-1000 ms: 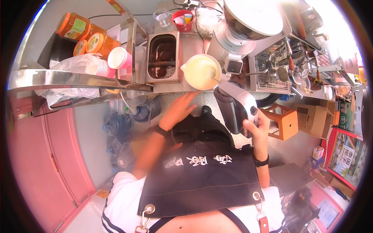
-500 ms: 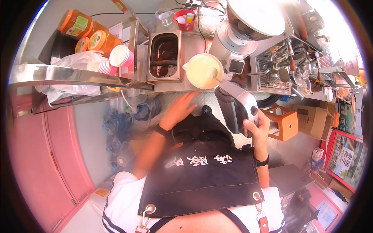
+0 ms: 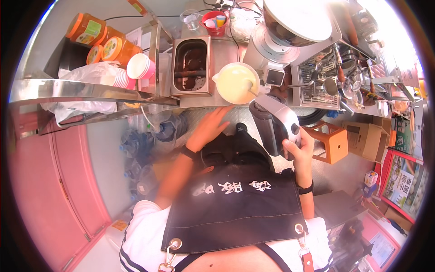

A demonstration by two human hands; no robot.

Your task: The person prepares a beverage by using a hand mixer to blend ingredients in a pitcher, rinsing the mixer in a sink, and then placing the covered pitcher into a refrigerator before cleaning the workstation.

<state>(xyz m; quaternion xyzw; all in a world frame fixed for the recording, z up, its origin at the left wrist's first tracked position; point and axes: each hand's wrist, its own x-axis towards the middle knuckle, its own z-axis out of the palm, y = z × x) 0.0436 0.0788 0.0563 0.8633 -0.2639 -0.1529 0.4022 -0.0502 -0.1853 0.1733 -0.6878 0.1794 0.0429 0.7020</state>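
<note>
Pale yellow batter fills the round white bowl (image 3: 235, 82) on the steel tabletop (image 3: 199, 100), and the thin shaft of the grey hand mixer (image 3: 272, 121) dips into it from the right. I see my right hand (image 3: 300, 148) wrapped shut around the mixer's body, which tilts from the bowl back toward my apron (image 3: 235, 211). My left hand (image 3: 209, 128) lies open, fingers spread, its tips touching the tabletop edge just below the bowl; it holds nothing.

Left of the bowl, a rectangular steel tub (image 3: 191, 65) sits sunk in the tabletop with something dark brown inside; I cannot tell what. Further left, a stack of pink paper cups (image 3: 136, 70) lies on its side beside a crumpled white plastic bag (image 3: 86, 77). Behind these stand orange jars with green lids (image 3: 97, 38). At the back, a small red cup (image 3: 216, 22) holds a few small items, and a clear glass (image 3: 190, 19) stands next to it.

Right of the bowl rises a large round machine with a white lid (image 3: 294, 25), crowding close to the mixer. Beyond it a wire rack (image 3: 317, 86) carries ladles and utensils. Under the tabletop I make out large water bottles (image 3: 145, 140), blurred. An orange stool (image 3: 333, 143) and a cardboard box (image 3: 369, 140) stand on the floor to my right.
</note>
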